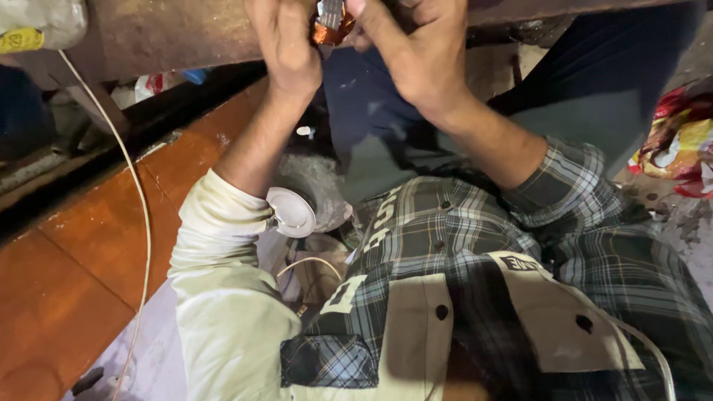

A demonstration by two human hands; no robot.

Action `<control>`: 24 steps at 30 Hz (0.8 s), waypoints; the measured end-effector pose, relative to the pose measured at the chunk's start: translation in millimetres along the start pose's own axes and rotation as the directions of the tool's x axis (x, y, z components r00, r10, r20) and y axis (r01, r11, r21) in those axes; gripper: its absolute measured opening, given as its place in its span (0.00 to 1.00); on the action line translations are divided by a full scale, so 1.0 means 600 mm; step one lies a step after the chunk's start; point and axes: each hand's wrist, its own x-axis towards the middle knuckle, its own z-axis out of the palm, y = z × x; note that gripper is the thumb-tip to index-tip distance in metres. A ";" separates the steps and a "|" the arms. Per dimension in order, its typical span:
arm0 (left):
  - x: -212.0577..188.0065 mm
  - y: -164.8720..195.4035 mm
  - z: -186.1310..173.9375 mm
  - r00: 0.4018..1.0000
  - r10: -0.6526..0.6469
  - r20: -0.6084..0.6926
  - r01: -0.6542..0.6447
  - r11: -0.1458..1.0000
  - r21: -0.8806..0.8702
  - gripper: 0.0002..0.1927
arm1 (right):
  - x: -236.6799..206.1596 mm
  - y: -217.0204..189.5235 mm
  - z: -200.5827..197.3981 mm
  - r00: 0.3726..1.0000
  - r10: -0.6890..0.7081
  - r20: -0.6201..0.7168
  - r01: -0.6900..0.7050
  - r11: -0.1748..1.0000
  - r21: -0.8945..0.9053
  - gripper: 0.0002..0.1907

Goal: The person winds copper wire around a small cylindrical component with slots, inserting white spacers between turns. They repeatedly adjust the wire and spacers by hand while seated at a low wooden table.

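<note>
Where the head view reaches its top edge, the left hand [286, 44] and the right hand [416, 48] meet, both closed with fingers pinching a small coil of copper wire [330, 30] with a metal piece at its middle. The coil sits between the two hands, partly cut off by the frame. Below the left forearm lies a round white disc [292, 212]. A pale cord [141, 215] runs down across the reddish floor [67, 289]. At the right edge lies a crumpled red and yellow wrapper [679, 145].
</note>
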 end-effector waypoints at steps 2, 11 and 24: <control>0.014 0.014 -0.006 0.981 0.196 0.010 -0.194 0.963 0.189 0.09 | 0.003 -0.008 -0.005 0.994 -0.108 0.028 0.111 0.970 -0.216 0.03; 0.041 0.046 -0.005 0.979 -0.190 0.069 0.201 0.882 -0.426 0.08 | -0.018 -0.045 0.012 0.958 -0.281 0.057 0.266 0.793 -0.548 0.10; 0.048 0.039 -0.010 0.978 -0.189 0.092 0.209 0.927 -0.312 0.18 | 0.038 -0.013 -0.016 0.936 0.342 0.083 -0.346 0.937 0.049 0.13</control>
